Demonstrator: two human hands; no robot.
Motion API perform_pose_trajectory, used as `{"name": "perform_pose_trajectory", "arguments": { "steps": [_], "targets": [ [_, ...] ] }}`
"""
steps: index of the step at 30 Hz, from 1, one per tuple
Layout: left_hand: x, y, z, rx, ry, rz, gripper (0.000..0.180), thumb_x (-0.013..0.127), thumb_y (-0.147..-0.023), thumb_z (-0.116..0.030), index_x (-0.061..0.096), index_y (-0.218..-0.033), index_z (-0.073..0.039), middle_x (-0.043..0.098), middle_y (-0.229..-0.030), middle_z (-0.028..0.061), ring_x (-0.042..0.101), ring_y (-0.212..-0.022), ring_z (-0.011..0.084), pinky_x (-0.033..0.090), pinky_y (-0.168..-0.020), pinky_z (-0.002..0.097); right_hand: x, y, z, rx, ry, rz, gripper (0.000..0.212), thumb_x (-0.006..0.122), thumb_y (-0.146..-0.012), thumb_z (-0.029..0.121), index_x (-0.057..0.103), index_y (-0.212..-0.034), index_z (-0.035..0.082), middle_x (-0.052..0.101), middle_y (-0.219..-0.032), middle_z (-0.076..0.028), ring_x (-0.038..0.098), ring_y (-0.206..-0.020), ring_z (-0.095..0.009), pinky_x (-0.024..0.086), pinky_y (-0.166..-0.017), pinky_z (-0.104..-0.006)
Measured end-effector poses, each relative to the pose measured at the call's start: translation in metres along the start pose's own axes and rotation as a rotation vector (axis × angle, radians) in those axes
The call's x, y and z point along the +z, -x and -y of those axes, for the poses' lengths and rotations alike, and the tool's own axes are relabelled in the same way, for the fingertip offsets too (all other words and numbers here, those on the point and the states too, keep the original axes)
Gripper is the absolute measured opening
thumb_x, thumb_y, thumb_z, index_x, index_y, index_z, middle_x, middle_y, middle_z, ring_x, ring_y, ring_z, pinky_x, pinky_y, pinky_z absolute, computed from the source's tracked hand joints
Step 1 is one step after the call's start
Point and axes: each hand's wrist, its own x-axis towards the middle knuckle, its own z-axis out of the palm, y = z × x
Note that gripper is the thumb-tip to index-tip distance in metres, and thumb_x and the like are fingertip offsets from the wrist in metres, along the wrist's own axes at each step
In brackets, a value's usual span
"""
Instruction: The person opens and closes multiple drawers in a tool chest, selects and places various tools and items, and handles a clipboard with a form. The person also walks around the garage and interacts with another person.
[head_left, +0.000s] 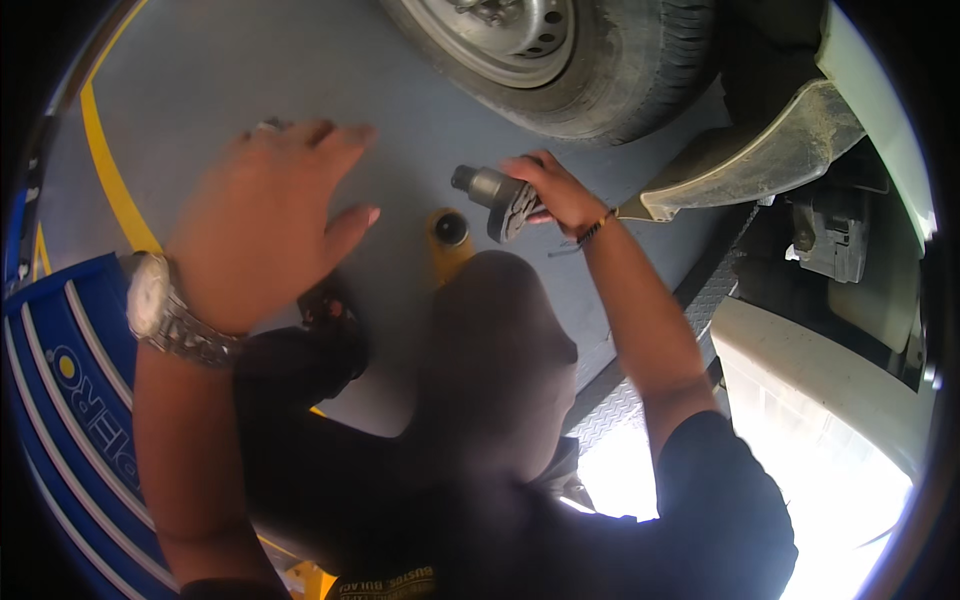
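My right hand (pixel 562 198) is wrapped round what looks like an impact wrench (pixel 513 205), with a grey metal nose and a dark socket end pointing left. This wrench is held off the floor, just below the car wheel (pixel 600 90). My left hand (pixel 270 205) is raised at the left, palm down and slightly blurred, its fingers stretched out and thumb apart. Nothing shows in it. A metal watch (pixel 165 305) is on the left wrist. Below the wrench is a yellow arm with a round black end (pixel 452 230), probably a floor jack, partly hidden by my knee.
A blue tool cabinet (pixel 75 370) with several drawers stands at the left. At the right are the car's wheel-arch liner (pixel 760 165) and pale bodywork (pixel 800 370). A yellow line (pixel 110 180) runs along the grey floor, and a tread-plate strip (pixel 720 275) lies beside the car.
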Motion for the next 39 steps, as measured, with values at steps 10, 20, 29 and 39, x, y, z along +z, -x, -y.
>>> {"name": "perform_pose_trajectory", "arguments": {
  "steps": [10, 20, 29, 39],
  "targets": [
    [-0.006, 0.007, 0.026, 0.172, 0.11, -0.242, 0.047, 0.066, -0.086, -0.024, 0.055, -0.128, -0.006, 0.062, -0.118, 0.0164, 0.058, -0.103, 0.038, 0.047, -0.089, 0.0429, 0.086, -0.049, 0.03, 0.198, 1.235, 0.069, 0.099, 0.055, -0.08, 0.069, 0.032, -0.144, -0.001, 0.047, -0.137, -0.025, 0.045, -0.131, -0.037, 0.041, -0.102, -0.0505],
    [-0.034, 0.003, -0.013, 0.136, 0.121, -0.146, 0.049, 0.071, -0.08, -0.032, 0.06, -0.121, -0.007, 0.067, -0.104, 0.0203, 0.064, -0.096, 0.0374, 0.05, -0.088, 0.0413, 0.099, -0.08, -0.03, -0.011, 1.27, 0.065, 0.068, 0.039, -0.095, 0.062, 0.036, -0.146, 0.018, 0.04, -0.143, -0.02, 0.045, -0.13, -0.039, 0.04, -0.103, -0.0502],
    [-0.012, 0.001, 0.009, 0.205, 0.279, -0.139, 0.049, 0.068, -0.085, -0.027, 0.056, -0.127, -0.004, 0.065, -0.111, 0.0206, 0.061, -0.1, 0.0377, 0.049, -0.087, 0.042, 0.057, -0.096, -0.058, -0.364, 0.579, 0.002, 0.057, 0.041, -0.098, 0.054, 0.063, -0.115, 0.004, 0.066, -0.111, -0.021, 0.06, -0.109, -0.033, 0.044, -0.093, -0.0415],
    [-0.014, -0.01, 0.005, 0.264, 0.321, -0.113, 0.049, 0.064, -0.087, -0.032, 0.057, -0.125, -0.003, 0.065, -0.109, 0.0205, 0.061, -0.102, 0.0372, 0.048, -0.089, 0.044, 0.065, -0.112, -0.081, -0.4, 0.699, -0.044, 0.062, 0.028, -0.101, 0.052, 0.059, -0.124, 0.003, 0.06, -0.126, -0.022, 0.056, -0.116, -0.039, 0.041, -0.099, -0.0413]
  ]
}}
